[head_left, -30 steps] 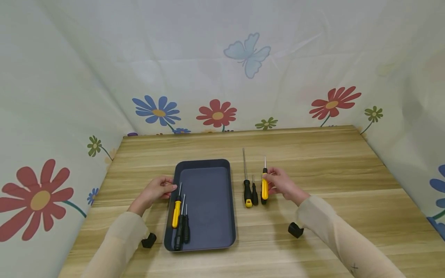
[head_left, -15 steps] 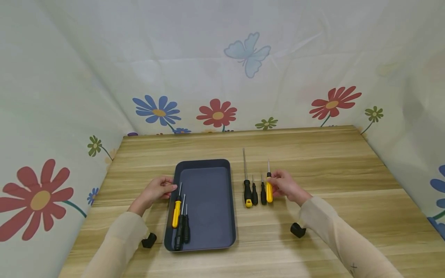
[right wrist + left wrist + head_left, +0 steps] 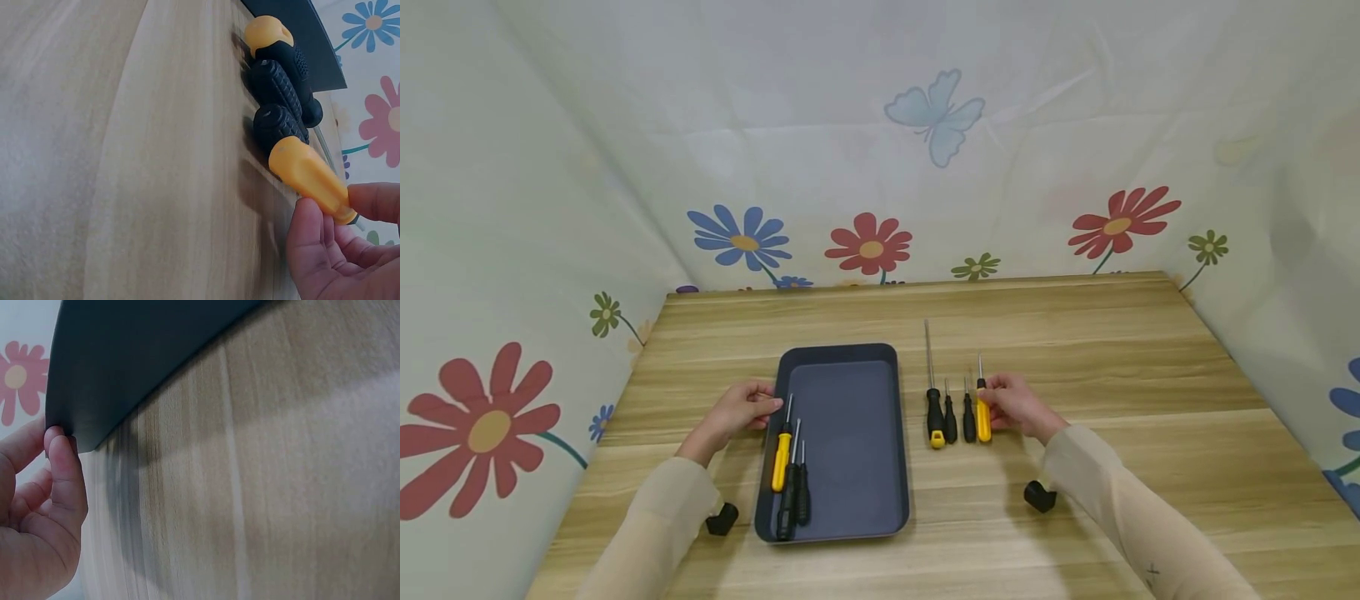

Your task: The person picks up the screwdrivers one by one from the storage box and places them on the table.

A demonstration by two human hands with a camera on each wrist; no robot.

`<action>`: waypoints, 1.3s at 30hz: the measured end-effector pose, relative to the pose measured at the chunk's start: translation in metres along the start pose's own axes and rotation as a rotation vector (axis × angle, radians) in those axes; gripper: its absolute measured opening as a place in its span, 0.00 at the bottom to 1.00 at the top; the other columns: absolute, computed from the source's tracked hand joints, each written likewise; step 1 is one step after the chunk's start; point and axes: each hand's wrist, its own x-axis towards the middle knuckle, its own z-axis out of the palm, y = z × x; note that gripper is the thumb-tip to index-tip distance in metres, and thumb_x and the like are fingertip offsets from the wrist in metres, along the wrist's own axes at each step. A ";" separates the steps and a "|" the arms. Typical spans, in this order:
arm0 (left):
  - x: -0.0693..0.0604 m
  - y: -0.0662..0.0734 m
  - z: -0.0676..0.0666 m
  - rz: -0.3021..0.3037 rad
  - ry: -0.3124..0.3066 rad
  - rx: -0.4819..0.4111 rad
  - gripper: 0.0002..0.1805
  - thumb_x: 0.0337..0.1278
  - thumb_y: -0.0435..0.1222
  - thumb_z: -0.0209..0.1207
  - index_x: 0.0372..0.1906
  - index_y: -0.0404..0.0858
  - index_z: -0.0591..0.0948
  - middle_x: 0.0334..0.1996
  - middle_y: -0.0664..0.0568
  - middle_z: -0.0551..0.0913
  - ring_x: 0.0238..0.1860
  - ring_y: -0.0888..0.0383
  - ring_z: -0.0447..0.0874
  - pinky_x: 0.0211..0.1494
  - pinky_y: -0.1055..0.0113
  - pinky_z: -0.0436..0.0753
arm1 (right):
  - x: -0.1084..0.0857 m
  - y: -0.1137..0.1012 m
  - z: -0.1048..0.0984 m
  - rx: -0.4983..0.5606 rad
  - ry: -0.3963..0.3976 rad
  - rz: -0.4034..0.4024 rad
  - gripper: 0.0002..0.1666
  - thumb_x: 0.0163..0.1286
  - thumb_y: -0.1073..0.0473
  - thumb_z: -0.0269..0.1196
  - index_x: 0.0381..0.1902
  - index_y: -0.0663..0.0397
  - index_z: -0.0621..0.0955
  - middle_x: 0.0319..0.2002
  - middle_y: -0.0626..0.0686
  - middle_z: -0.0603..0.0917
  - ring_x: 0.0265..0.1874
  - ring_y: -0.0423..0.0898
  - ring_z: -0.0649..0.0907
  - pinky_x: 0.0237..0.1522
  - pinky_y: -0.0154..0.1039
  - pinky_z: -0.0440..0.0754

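The left hand (image 3: 741, 410) pinches the left rim of a dark tray (image 3: 850, 533); in the left wrist view its fingers and thumb grip the tray's edge (image 3: 119, 362). Right of the tray, the right hand (image 3: 1017, 404) holds a yellow-handled screwdriver (image 3: 983, 421) between thumb and fingers, also seen in the right wrist view as a yellow handle (image 3: 306, 175). Close at its left lie two small black screwdrivers (image 3: 968, 421) (image 3: 950, 421) and a longer black one with a yellow end (image 3: 935, 417). All of them point away from the person.
Inside the tray, along its left side, lie a yellow-handled screwdriver (image 3: 781, 462) and two black-handled ones (image 3: 787, 504) (image 3: 802, 496). Behind the wooden table (image 3: 1075, 333) hangs a white sheet (image 3: 820, 150) with printed flowers. A black device (image 3: 1040, 497) sits below the right cuff.
The right hand has moved the yellow screwdriver rightward and toward the person, from over a small black screwdriver to beside it. The left hand still holds the tray's rim.
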 end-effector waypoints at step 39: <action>-0.006 0.002 -0.002 0.071 -0.048 -0.042 0.30 0.50 0.45 0.60 0.49 0.26 0.67 0.31 0.48 0.73 0.27 0.61 0.72 0.32 0.71 0.79 | 0.008 -0.009 0.016 -0.277 0.128 0.059 0.06 0.62 0.65 0.53 0.32 0.65 0.71 0.18 0.51 0.70 0.12 0.40 0.69 0.15 0.32 0.72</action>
